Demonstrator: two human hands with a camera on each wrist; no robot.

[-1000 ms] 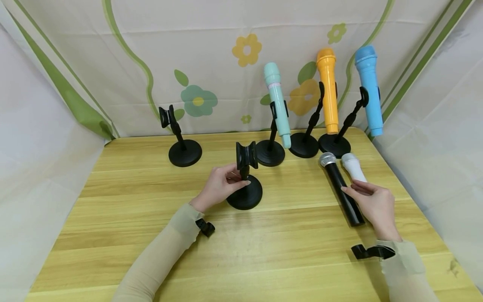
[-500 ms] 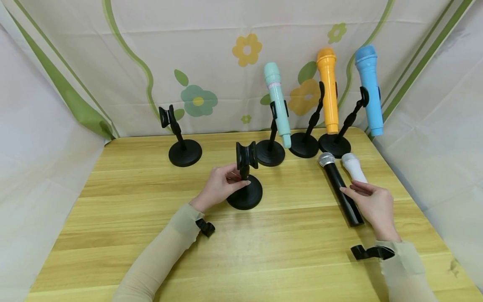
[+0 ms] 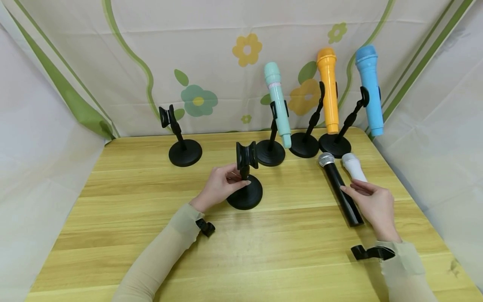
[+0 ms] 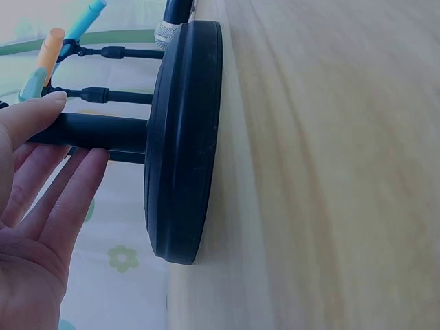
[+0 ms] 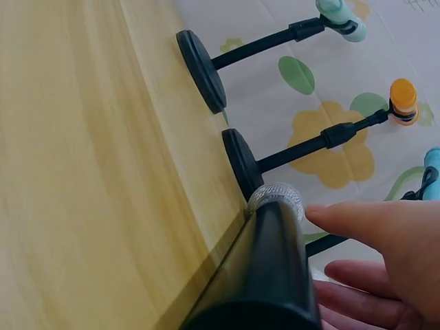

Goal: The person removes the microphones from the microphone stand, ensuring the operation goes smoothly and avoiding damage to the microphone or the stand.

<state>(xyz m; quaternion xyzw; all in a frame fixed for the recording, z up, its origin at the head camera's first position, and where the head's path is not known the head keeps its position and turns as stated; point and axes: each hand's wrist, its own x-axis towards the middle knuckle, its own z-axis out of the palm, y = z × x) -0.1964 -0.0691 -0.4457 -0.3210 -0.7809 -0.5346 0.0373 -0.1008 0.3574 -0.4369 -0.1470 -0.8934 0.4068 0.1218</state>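
My left hand [image 3: 220, 186] grips the upright of a black microphone stand [image 3: 247, 157] at the middle of the table. In the left wrist view, thumb and fingers lie on either side of its pole [image 4: 113, 132], above the round base [image 4: 184, 144]. On the right, my right hand [image 3: 375, 205] is beside a black microphone [image 3: 341, 188] with a silver mesh head, lying on the table. Its thumb is at the microphone's edge, fingers loosely bent and not round it. A white microphone [image 3: 354, 166] lies alongside, its lower part hidden by that hand.
Along the back, stands hold a mint microphone [image 3: 277, 100], an orange microphone [image 3: 327, 90] and a blue microphone [image 3: 370, 90]. Another microphone stand [image 3: 185, 152], its clip bare, is at back left. A flowered curtain [image 3: 211, 50] hangs behind the wooden table [image 3: 132, 201].
The black microphone's head has shifted very slightly left, and my right hand has moved only a hair. My left hand keeps its grip on the stand, unmoved.
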